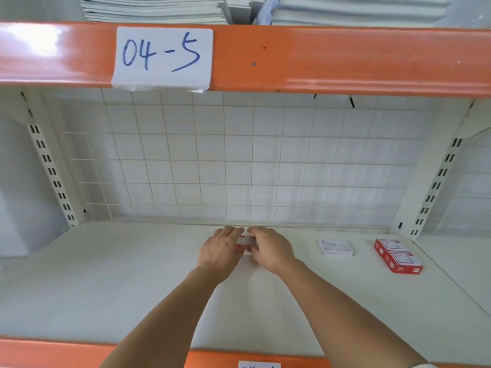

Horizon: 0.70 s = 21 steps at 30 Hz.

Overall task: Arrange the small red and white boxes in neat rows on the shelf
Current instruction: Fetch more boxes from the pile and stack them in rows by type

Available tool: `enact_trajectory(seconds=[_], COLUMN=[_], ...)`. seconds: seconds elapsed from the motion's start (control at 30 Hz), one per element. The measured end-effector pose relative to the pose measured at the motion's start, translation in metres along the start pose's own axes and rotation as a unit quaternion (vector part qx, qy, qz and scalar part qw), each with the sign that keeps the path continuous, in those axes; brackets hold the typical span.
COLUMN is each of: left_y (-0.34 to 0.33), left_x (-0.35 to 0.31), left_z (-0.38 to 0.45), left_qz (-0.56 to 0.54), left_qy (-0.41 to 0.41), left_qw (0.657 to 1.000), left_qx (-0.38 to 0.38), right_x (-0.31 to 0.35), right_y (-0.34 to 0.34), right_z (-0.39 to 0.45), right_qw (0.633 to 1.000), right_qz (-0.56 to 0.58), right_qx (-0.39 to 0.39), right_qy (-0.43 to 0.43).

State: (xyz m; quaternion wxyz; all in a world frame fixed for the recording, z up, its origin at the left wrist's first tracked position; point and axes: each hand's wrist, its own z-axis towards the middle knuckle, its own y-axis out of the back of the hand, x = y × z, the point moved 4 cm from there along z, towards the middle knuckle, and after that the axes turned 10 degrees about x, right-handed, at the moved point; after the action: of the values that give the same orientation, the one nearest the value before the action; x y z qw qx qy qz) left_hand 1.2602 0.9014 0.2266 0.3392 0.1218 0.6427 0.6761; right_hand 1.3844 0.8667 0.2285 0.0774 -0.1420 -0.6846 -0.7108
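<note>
A small red and white box point(245, 244) lies near the back of the white shelf point(106, 282), at its middle. My left hand point(221, 249) grips its left side and my right hand point(269, 249) grips its right side; most of the box is hidden under my fingers. Further right on the shelf a white box point(336, 247) lies flat. Beyond it sit two red boxes point(397, 255) set end to end at a slant.
A white wire grid point(225, 160) backs the shelf just behind my hands. An orange beam point(318, 59) with a paper label "04-5" point(162, 58) runs overhead, with stacked white sheets point(154, 7) above. An orange front edge point(39, 353) bounds the shelf.
</note>
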Motion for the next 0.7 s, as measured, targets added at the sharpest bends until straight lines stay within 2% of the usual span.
enact_trajectory(seconds=[0.1, 0.2, 0.33, 0.43, 0.7], left_y=[-0.004, -0.006, -0.007, -0.008, -0.008], left_x=[-0.009, -0.013, -0.015, -0.015, -0.016], left_z=[0.007, 0.012, 0.014, 0.015, 0.015], left_qz=[0.024, 0.037, 0.026, 0.018, 0.013], left_qy=[-0.024, -0.025, -0.013, -0.005, 0.005], left_qw=[0.999, 0.999, 0.999, 0.999, 0.999], left_qx=[0.021, 0.032, 0.043, 0.042, 0.041], right_x=[-0.038, -0.083, -0.122, -0.13, -0.108], right_y=[0.016, 0.032, 0.036, 0.032, 0.023], right_z=[-0.017, -0.039, -0.062, -0.071, -0.055], right_qw=[0.996, 0.981, 0.964, 0.964, 0.981], right_qz=[-0.035, -0.056, -0.057, -0.035, -0.021], right_qx=[-0.067, -0.116, -0.054, -0.041, -0.035], right_qy=[-0.052, -0.144, -0.253, -0.26, -0.19])
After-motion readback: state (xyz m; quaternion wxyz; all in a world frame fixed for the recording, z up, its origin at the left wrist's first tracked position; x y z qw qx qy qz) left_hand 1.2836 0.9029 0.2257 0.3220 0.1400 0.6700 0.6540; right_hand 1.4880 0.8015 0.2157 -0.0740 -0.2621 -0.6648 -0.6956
